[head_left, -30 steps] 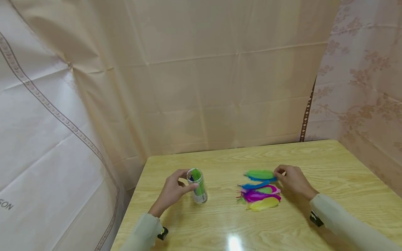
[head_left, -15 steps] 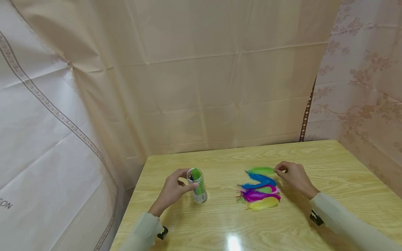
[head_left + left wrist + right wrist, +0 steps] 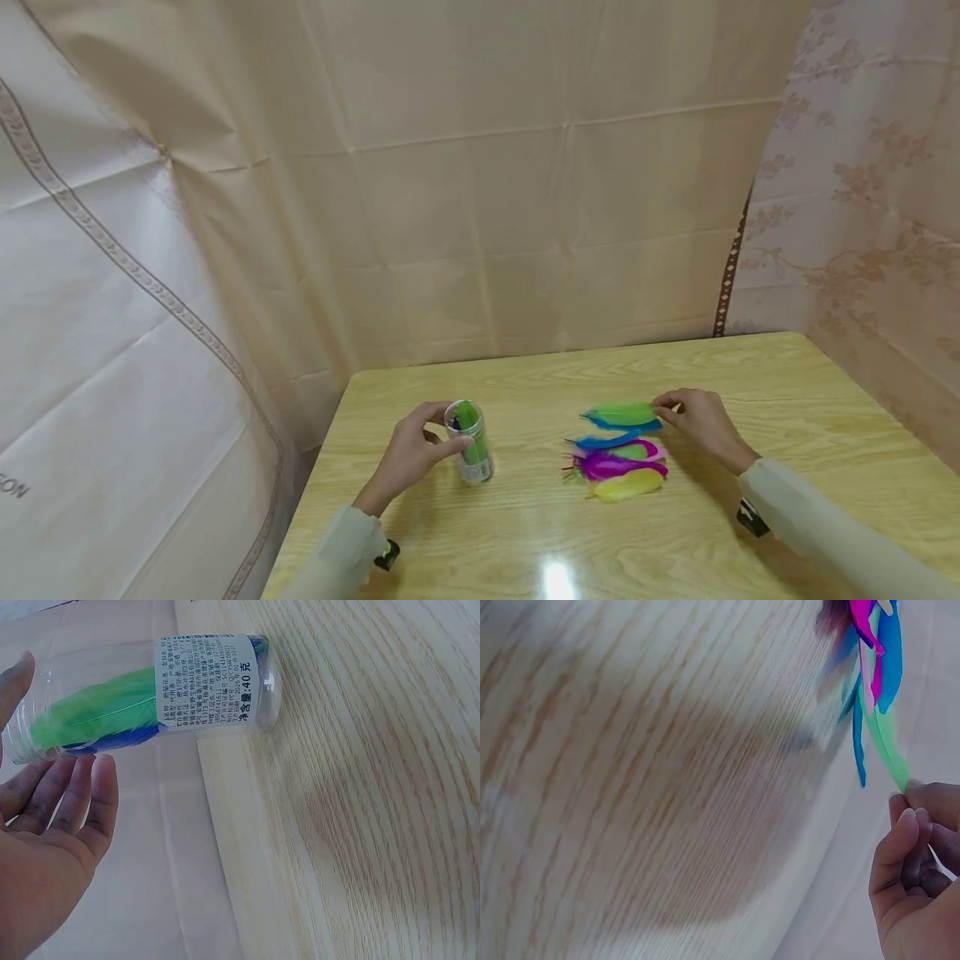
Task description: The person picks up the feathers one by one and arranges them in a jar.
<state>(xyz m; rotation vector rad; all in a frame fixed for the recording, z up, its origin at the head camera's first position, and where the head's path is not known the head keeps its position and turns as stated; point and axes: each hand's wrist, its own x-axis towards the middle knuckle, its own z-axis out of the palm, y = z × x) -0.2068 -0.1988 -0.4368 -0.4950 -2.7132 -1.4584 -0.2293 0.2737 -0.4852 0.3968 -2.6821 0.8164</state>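
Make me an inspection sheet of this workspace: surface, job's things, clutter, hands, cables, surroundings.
Surface: pale woodgrain table, glare at near side.
Job's things: clear cylindrical jar, white label, green and blue feathers inside; loose magenta, blue, green, pink and yellow feathers to its right.
Clutter: nothing seen.
Left hand: holds the jar near its mouth.
Right hand: pinches the end of a slender green feather.
Cables: nothing seen.
Surroundings: creased beige sheet behind, floral sheet right, whitish sheet left.

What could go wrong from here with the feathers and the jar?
The right hand pinches the green feather only at one end, so it might slip or bend. A blue feather shows close to it and could be dragged along. The left hand holds the clear jar near its open top; a bump might tip it.
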